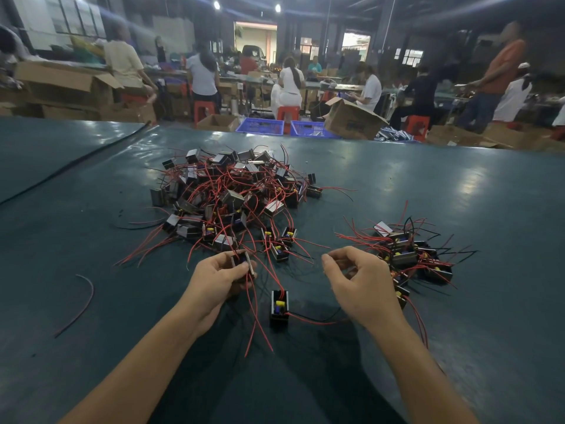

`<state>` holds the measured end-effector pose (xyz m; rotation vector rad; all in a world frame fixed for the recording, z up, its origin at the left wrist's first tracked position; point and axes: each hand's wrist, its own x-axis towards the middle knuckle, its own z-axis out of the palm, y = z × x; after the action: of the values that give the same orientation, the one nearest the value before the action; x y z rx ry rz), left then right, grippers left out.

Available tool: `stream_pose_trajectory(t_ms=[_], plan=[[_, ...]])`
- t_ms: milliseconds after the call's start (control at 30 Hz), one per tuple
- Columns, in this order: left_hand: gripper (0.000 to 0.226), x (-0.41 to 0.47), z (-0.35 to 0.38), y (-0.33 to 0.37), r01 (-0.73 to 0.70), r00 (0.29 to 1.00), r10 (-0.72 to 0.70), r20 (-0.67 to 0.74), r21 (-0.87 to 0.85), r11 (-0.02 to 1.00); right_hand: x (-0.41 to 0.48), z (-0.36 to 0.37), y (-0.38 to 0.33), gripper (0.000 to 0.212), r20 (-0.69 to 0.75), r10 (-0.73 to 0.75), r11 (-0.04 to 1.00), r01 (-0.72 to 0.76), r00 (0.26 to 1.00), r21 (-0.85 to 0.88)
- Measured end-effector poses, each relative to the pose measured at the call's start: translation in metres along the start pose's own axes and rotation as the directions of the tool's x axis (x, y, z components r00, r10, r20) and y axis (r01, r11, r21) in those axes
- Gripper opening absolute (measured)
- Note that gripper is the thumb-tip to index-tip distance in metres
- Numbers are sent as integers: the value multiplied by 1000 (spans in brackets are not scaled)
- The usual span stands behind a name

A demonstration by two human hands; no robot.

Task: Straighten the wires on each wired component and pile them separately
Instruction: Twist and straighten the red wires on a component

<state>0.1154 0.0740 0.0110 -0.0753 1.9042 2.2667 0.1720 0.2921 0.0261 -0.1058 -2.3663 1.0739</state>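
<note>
Red leads (251, 313) trail down from the small wired component (243, 263) that the left hand (214, 280) grips, fingers and thumb curled round its dark body above the green table (458, 185). The right hand (357, 280) hovers just beside it at three o'clock, its fingers curled and thumb and forefinger nearly meeting. Whether a thin wire runs between them I cannot tell.

I judge the step to be straightening this one unit's wires. The next move calls for the right hand to pinch a lead close to the body and draw along it to the tip while the left holds the body firm. The unit should then go onto the sorted pile (409, 255) at three o'clock, touching the right hand's far side.

Most of the work looks undone: the tangled heap (232, 194) at twelve o'clock is far the larger. One lone component (278, 307) lies between the hands at six o'clock, and a stray wire (87, 296) lies well apart at nine.

No container stands on the table. Beyond its far edge, at twelve to one o'clock, sit two blue baskets (260, 126), an open carton (217, 122) and a tipped cardboard box (351, 119); their contents do not show from here.
</note>
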Motion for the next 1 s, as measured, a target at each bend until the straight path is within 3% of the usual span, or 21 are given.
stream_pose_trajectory(t_ms=[167,333,533,767,867,1000], plan=[[18,1,-1,-1,8,1000,-7,29,-29,1000,1,-4,-4,16,62,113,982,-121,992,144],[18,-2,1,-1,-53,998,53,24,9,999,6,-13,-12,19,141,282,865,-315,949,390],[21,-5,5,2,-71,997,71,-4,51,996,7,-13,-14,21,249,356,770,-434,901,468],[13,-6,2,8,-21,1000,19,-23,-96,995,8,-20,-10,52,408,381,779,-526,829,340],[14,-7,3,8,-17,1000,17,-5,-80,997,6,-26,-10,69,494,370,834,-515,787,196],[15,-8,4,7,3,1000,-2,12,-59,998,2,-30,-12,63,626,300,898,-434,720,68]])
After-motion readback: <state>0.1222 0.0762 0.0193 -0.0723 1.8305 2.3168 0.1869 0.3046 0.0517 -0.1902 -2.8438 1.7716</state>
